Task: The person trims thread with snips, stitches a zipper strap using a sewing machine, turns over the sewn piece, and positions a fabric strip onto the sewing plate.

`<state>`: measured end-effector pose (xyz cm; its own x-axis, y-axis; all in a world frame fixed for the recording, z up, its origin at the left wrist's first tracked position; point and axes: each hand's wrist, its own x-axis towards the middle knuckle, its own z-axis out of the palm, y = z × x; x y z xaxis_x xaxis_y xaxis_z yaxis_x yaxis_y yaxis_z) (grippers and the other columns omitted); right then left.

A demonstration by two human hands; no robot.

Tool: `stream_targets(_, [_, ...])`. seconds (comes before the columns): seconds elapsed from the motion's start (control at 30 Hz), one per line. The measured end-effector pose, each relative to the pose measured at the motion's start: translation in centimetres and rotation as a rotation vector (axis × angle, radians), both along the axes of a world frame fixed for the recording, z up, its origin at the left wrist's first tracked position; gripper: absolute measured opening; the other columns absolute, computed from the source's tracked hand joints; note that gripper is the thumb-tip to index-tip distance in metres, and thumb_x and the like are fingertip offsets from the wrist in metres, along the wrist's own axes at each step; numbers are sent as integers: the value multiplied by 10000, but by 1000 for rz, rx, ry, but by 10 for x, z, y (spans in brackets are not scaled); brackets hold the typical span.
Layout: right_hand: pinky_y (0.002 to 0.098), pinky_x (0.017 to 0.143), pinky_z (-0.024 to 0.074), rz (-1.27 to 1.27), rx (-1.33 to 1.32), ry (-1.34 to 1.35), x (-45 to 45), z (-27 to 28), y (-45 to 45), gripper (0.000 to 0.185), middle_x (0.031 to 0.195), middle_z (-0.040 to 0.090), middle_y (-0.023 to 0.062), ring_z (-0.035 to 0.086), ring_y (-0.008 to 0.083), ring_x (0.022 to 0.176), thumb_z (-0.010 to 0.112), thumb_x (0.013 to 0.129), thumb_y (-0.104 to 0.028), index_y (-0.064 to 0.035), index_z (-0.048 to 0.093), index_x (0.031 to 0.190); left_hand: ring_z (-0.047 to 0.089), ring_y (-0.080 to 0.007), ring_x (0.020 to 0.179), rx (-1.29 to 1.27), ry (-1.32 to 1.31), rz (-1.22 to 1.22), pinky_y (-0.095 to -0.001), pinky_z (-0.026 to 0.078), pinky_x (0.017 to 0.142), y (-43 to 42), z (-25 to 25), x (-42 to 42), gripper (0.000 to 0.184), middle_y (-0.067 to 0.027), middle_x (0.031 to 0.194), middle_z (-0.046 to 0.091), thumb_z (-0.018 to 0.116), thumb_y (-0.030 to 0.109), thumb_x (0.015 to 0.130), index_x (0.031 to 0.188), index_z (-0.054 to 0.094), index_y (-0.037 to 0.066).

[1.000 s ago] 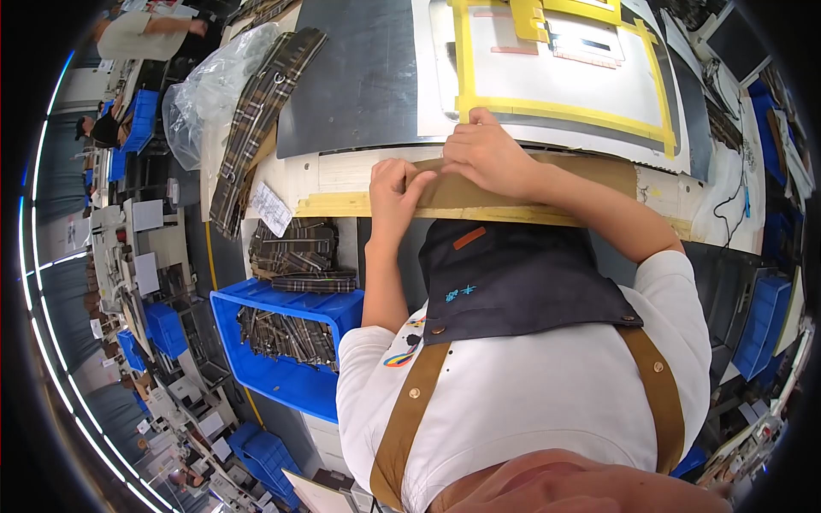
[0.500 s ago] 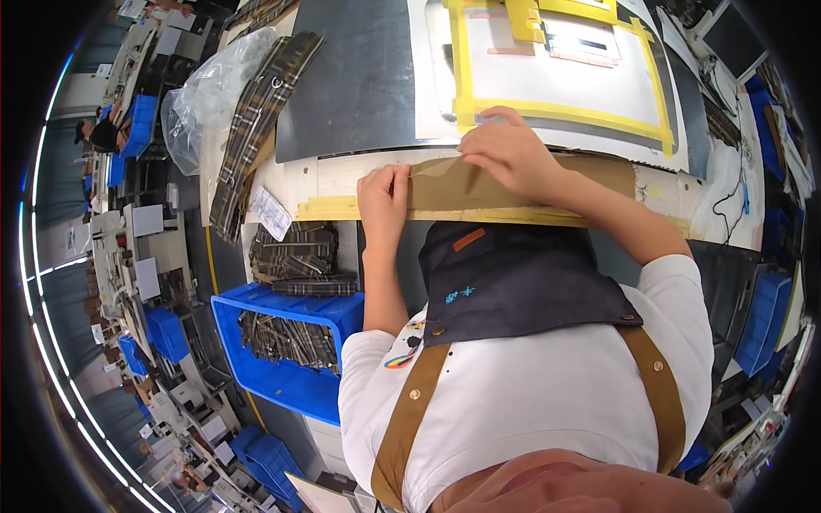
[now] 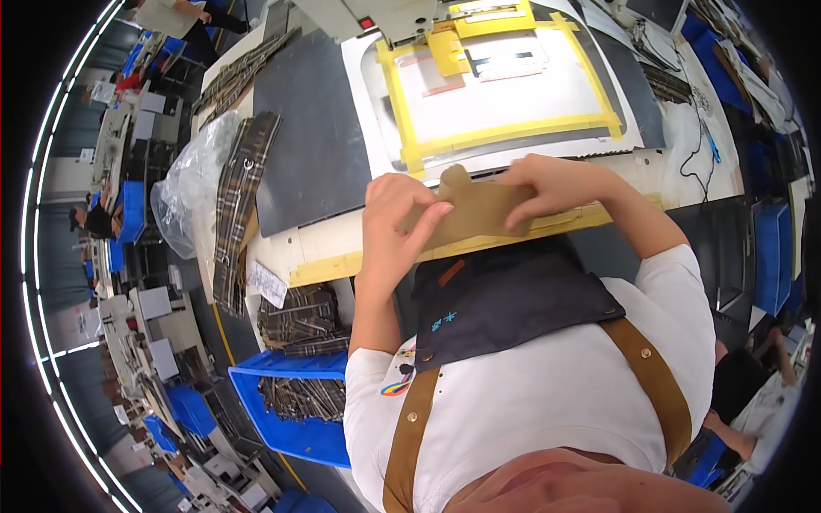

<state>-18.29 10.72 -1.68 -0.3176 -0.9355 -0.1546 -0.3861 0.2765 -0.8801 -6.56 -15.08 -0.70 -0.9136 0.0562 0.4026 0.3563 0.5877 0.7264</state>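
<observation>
An olive-brown sheet, cloth or paper, is raised off the table's front edge and its upper edge curls into a small roll. My left hand pinches its left end, thumb in front. At the other end, my right hand grips the sheet between thumb and fingers; some fingertips are blurred. Just beyond both hands lies a white template plate framed with yellow tape. Yellow tape also runs along the table's front edge below the sheet.
A machine head overhangs the far side. Plaid strips and a clear plastic bag lie at left. Below them, a blue crate holds more plaid pieces. A cable with a blue tip lies at right. Other people are in the background.
The sheet was lying flat along the table edge; now it is lifted and curled between my hands. My right hand has moved to its right end. The view has shifted, showing the machine head.
</observation>
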Motion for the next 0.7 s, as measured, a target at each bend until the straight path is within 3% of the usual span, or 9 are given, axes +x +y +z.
stream_targets(0.03, [325, 718, 502, -2, 124, -96, -7, 1, 16, 329, 899, 723, 125, 662, 165, 813, 807, 864, -232, 15, 682, 1043, 597, -261, 848, -3, 75, -33, -364, 446, 821, 0, 3, -5, 147, -64, 844, 674, 784, 115, 827, 824, 651, 52])
stream_targets(0.1, [311, 755, 521, -4, 370, -294, -16, 12, 44, 320, 950, 744, 123, 667, 145, 845, 808, 863, -201, 25, 696, 1060, 581, -143, 765, 402, -110, -88, -282, 439, 734, -1, -3, -4, 142, -18, 834, 657, 725, 65, 895, 851, 590, 58])
stream_targets(0.2, [283, 816, 525, 12, 291, -236, -21, 14, 81, 326, 996, 746, 91, 666, 123, 899, 813, 850, -156, 36, 704, 1090, 533, -22, 749, 812, -244, -250, -187, 395, 693, -25, -17, -9, 145, 18, 861, 631, 633, 93, 987, 896, 521, 83])
stream_targets(0.3, [269, 803, 518, -182, 150, -279, -29, 17, 96, 337, 970, 741, 47, 650, 96, 890, 821, 832, -122, 40, 703, 1103, 561, -46, 749, 1044, -231, -140, -206, 439, 709, -38, -15, -26, 135, 12, 864, 642, 609, 132, 1002, 910, 517, 97])
stream_targets(0.43, [263, 768, 495, -353, 40, -273, -70, 13, 84, 269, 906, 706, 25, 612, 82, 858, 759, 892, -175, 31, 689, 1049, 612, -78, 798, 1142, -333, 275, -238, 511, 734, -43, -13, -53, 117, -8, 911, 655, 622, 180, 1011, 988, 560, 83])
stream_targets(0.5, [250, 749, 481, -509, 68, -268, -89, -6, 69, 254, 914, 684, 46, 607, 95, 835, 724, 908, -179, 22, 670, 1055, 581, -62, 804, 880, -337, 264, -209, 479, 711, -75, -57, -64, 184, -14, 917, 633, 653, 156, 996, 1123, 585, 40])
stream_targets(0.53, [280, 744, 510, -462, -34, 68, -103, -28, 64, 332, 985, 688, 77, 640, 134, 848, 702, 909, -156, 2, 631, 1192, 571, -57, 799, 728, -334, 300, -205, 470, 706, -75, -59, -68, 208, -12, 918, 625, 659, 142, 991, 1150, 583, 32])
stream_targets(0.57, [300, 749, 523, -509, -37, 90, -106, -35, 58, 369, 1019, 690, 87, 650, 148, 857, 695, 911, -152, -8, 606, 1240, 561, -53, 793, 577, -329, 335, -200, 462, 701, -75, -63, -71, 234, -10, 918, 618, 665, 128, 985, 1178, 582, 24])
stream_targets(0.7, [409, 787, 565, -609, 40, 209, -123, -42, 29, 598, 1050, 717, 157, 703, 274, 866, 664, 930, -128, -120, 443, 1485, 598, -132, 945, 272, -325, 374, -275, 497, 871, -91, -59, -92, 486, -55, 1049, 602, 664, 50, 949, 1411, 512, 57])
